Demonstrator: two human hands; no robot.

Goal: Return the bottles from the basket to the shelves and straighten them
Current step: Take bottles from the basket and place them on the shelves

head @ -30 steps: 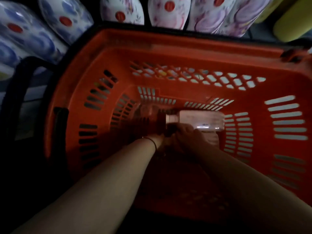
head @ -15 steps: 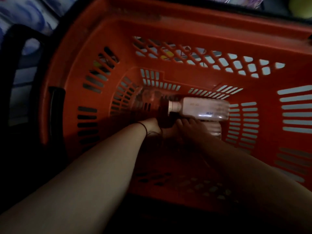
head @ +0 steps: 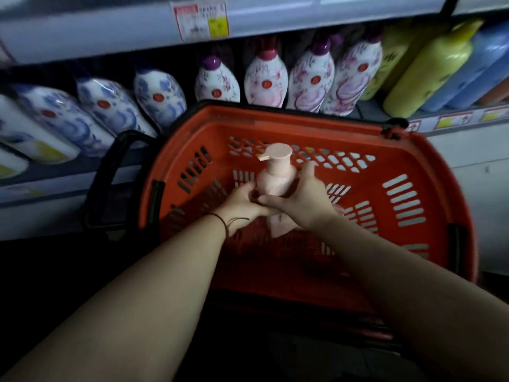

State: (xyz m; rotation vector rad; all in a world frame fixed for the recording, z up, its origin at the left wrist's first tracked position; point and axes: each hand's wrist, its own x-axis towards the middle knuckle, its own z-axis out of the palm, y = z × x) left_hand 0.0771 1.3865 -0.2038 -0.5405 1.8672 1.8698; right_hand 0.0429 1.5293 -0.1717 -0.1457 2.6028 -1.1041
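Landmark: red basket (head: 429,166), w/ slotted walls, below the shelf (head: 110,31).

Left of basket: black handle (head: 110,172). Up & left of it, blue-white bottles (head: 110,106) leaning in a row on the shelf.

Over basket middle: pink pump bottle (head: 275,176), upright, pump nozzle pointing left, held above the basket floor. Left hand (head: 242,201) wrapped round its left side, cord on wrist. Right hand (head: 303,201) curled round its right side, thumb up by the neck. Both grips tight on the bottle, fingers meeting in front.

Behind basket: white-purple flower bottles (head: 311,78). Price tag (head: 201,19) above.

Up & right of basket: yellow-green bottles (head: 427,70), then blue bottles (head: 479,62).
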